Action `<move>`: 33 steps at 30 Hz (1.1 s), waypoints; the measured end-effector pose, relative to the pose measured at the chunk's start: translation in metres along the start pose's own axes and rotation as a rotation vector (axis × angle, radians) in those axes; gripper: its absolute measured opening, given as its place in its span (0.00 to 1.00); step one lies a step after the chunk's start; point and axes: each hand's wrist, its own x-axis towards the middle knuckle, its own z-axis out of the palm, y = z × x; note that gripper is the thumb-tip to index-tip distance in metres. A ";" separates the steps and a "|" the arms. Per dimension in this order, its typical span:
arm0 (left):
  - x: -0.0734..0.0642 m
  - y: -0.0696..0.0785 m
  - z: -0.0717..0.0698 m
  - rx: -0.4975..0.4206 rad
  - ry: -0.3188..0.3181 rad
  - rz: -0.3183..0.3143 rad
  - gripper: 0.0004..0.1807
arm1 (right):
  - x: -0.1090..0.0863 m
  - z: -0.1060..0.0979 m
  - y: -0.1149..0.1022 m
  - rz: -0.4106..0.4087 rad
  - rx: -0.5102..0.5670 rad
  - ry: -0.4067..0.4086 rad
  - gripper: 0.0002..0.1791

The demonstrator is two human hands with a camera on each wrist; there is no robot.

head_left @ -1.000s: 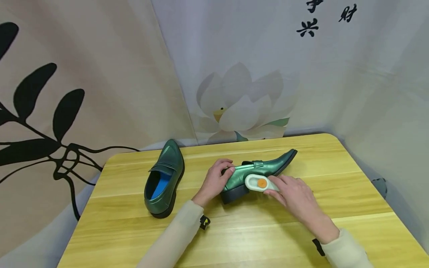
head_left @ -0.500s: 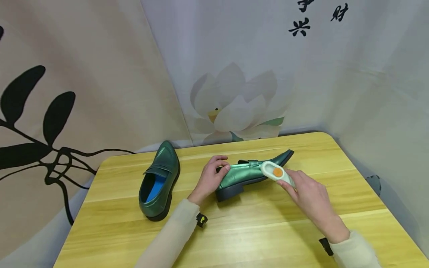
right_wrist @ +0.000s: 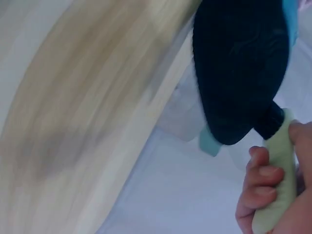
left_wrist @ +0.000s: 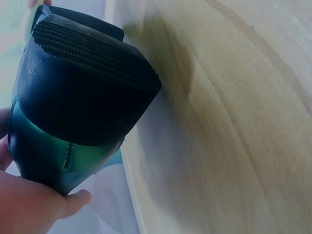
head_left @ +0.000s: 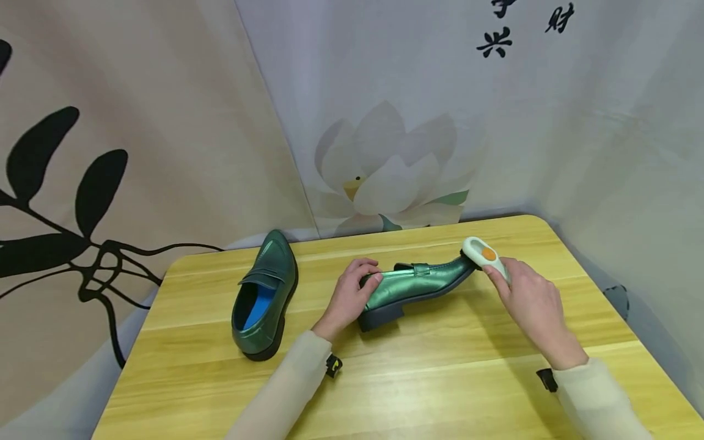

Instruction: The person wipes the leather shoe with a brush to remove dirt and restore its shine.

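Note:
My left hand (head_left: 352, 296) grips the heel end of a metallic green loafer (head_left: 415, 286), thumb at the opening. The shoe is held sideways with its toe tipped up to the right. Its black heel (left_wrist: 87, 73) fills much of the left wrist view. In my right hand (head_left: 536, 302) is a brush with a pale green handle (right_wrist: 280, 180) and an orange button (head_left: 488, 253). Its dark bristles (right_wrist: 269, 120) meet the toe tip, beside the dark sole (right_wrist: 241, 68) in the right wrist view.
A matching green loafer (head_left: 266, 293) with a blue insole stands upright on the left of the wooden table (head_left: 440, 379). Behind the table's far edge hangs a pale curtain (head_left: 385, 73) with printed leaves, a flower and characters.
My right hand has moved the brush from the loafer's side near the heel, along to the right, up to the toe. The left hand keeps its grip on the heel end.

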 end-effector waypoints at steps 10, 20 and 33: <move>-0.001 0.002 -0.002 0.001 -0.007 -0.024 0.14 | -0.013 -0.002 -0.022 -0.131 0.135 -0.157 0.20; 0.000 0.001 0.001 0.002 -0.009 -0.016 0.13 | 0.008 -0.005 0.015 0.031 0.075 -0.092 0.25; 0.000 -0.001 0.003 -0.012 0.002 -0.020 0.13 | 0.006 -0.009 -0.031 -0.018 0.126 -0.229 0.25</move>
